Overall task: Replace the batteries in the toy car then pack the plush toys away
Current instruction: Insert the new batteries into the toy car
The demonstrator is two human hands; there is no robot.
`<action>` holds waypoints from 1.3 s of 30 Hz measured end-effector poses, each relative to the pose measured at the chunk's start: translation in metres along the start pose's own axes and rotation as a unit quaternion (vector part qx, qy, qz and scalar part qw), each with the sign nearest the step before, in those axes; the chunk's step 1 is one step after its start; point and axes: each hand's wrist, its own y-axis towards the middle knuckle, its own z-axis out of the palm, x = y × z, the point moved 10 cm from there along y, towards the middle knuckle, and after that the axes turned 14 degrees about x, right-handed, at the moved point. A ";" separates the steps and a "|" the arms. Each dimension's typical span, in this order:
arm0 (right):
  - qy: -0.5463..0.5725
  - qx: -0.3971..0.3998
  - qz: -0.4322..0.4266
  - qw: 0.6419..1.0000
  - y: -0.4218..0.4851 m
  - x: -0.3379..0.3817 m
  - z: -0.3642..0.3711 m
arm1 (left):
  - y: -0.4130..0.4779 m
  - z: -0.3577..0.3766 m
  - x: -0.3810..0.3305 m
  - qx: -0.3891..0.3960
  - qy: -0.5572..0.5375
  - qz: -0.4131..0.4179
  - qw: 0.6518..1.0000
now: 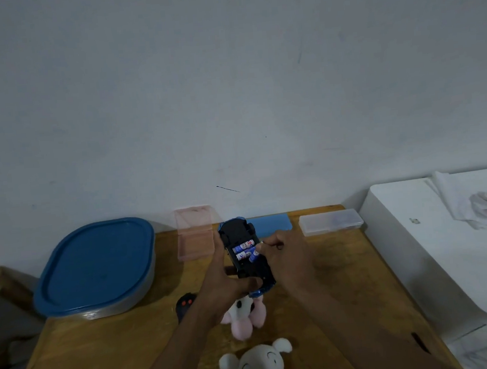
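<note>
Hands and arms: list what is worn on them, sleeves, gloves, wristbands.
Left hand and right hand are bare, no gloves. No watch or band shows at either wrist. Both forearms are uncovered to the picture's edge; no sleeve is in view.

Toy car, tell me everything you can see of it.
The toy car is upside down, black plastic underside toward the camera, blue body showing at both ends. Its battery bay is open with two batteries in it; the right hand pinches a third battery, tilted. The left hand grips the car above the wooden table.
</note>
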 end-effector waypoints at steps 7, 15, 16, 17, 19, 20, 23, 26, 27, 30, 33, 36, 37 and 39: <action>-0.070 0.016 -0.073 0.995 -0.013 0.036 0.018 | 0.003 0.028 -0.011 0.056 -0.012 0.027 0.998; -0.006 -0.024 -0.032 0.999 0.002 0.018 -0.019 | 0.003 0.009 -0.006 0.030 -0.022 0.002 0.999; -0.010 -0.028 -0.032 0.999 0.002 0.018 -0.022 | 0.004 0.009 -0.005 0.030 -0.022 0.001 0.999; -0.011 -0.032 -0.029 0.999 0.003 0.016 -0.025 | 0.004 0.010 -0.006 0.030 -0.024 0.001 0.999; -0.009 -0.045 -0.021 0.999 0.003 0.012 -0.029 | 0.003 0.011 -0.005 0.026 -0.031 0.001 0.999; -0.007 -0.053 -0.017 0.998 0.003 0.011 -0.031 | 0.002 0.010 -0.005 0.022 -0.037 0.000 0.999; 0.004 -0.068 -0.015 0.998 0.000 0.006 -0.031 | 0.000 0.009 -0.006 0.012 -0.048 0.002 0.999; -0.008 -0.073 -0.013 0.997 -0.003 0.004 -0.027 | 0.000 0.007 -0.009 0.006 -0.043 0.004 0.999; -0.016 -0.064 -0.010 0.998 -0.003 0.003 -0.024 | 0.000 0.007 -0.010 0.007 -0.041 0.006 0.999; -0.028 -0.029 0.004 0.999 -0.004 0.001 -0.014 | 0.001 0.006 -0.012 0.012 -0.025 0.009 1.000; -0.016 -0.020 0.011 1.000 -0.004 -0.001 -0.009 | 0.000 0.005 -0.012 0.015 -0.012 0.006 1.000; 0.004 0.004 0.013 1.000 -0.003 -0.004 0.000 | -0.002 0.004 -0.011 0.016 -0.003 0.005 1.000; 0.006 0.013 0.013 1.000 -0.002 -0.006 0.003 | -0.002 0.003 -0.011 0.015 0.001 0.005 1.000; 0.011 0.026 0.017 0.999 -0.002 -0.008 0.006 | -0.001 0.002 -0.013 0.020 0.021 0.002 1.000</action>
